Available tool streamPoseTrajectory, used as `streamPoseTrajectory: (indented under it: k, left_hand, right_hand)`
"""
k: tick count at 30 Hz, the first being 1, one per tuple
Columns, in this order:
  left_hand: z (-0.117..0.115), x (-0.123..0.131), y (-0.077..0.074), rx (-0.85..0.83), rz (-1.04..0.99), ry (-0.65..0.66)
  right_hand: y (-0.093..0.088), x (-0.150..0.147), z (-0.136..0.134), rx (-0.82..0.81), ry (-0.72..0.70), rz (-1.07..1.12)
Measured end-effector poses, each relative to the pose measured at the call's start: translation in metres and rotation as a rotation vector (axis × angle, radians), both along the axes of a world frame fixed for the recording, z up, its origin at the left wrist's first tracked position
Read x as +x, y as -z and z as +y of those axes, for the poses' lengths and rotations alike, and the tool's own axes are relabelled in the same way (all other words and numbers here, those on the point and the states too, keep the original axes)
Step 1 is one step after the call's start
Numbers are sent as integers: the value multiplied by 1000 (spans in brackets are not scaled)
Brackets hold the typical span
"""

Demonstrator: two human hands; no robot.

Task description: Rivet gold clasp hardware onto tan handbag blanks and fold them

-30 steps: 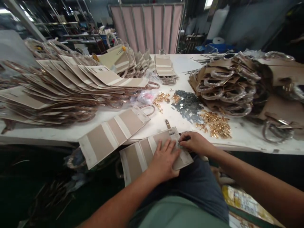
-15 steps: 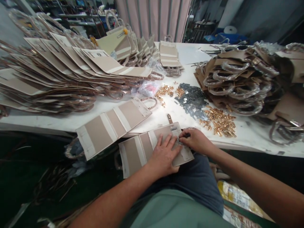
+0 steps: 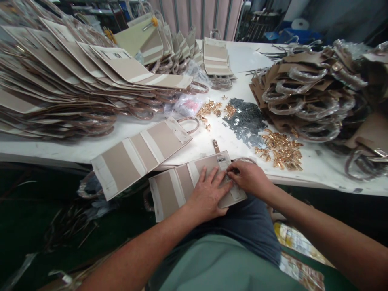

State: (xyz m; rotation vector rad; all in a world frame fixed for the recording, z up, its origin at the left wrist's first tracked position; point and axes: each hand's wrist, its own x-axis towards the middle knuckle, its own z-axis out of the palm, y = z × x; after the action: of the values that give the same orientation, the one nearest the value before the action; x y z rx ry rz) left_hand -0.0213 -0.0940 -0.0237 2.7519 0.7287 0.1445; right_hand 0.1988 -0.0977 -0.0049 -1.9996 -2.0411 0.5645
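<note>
A beige handbag panel (image 3: 165,196) with pale strips lies across my lap and the table's front edge. My left hand (image 3: 210,192) rests flat on it, fingers spread. At the panel's far right end, my right hand (image 3: 247,178) is closed in a pinch close to the left fingertips; what it pinches is hidden. A small metal plate (image 3: 222,159) is set in the panel near its upper edge. A brown strap tab (image 3: 215,145) sticks out beyond that edge. A second beige panel (image 3: 142,155) with a wrapped handle (image 3: 189,124) lies to the left, overhanging the table edge.
Stacked bag panels (image 3: 69,81) fill the table's left side. Brown bag pieces with plastic-wrapped handles (image 3: 303,93) are heaped on the right. Between them lie grey metal plates (image 3: 244,121), gold fittings (image 3: 283,151) and a clear plastic bag (image 3: 186,106). A yellow-handled screwdriver (image 3: 154,21) sits behind.
The camera view has shifted slightly, so the stacks appear displaced. My left hand stays flat on the panel, and my right hand keeps its pinch at almost the same spot.
</note>
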Motion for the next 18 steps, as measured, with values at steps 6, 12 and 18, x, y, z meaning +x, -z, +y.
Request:
streamPoseTrajectory:
  k: [6,12,18]
  left_hand:
    - [0,3,-4,14,32,-5]
    - [0,2,-3,33,35,-6]
    - [0,6,-5,31,57,-23]
  right_hand:
    - [-5,1,-3,5,-16,-25]
    - [-3,5,7,-26,-20,36]
    - [-30,11,6,-37,116,369]
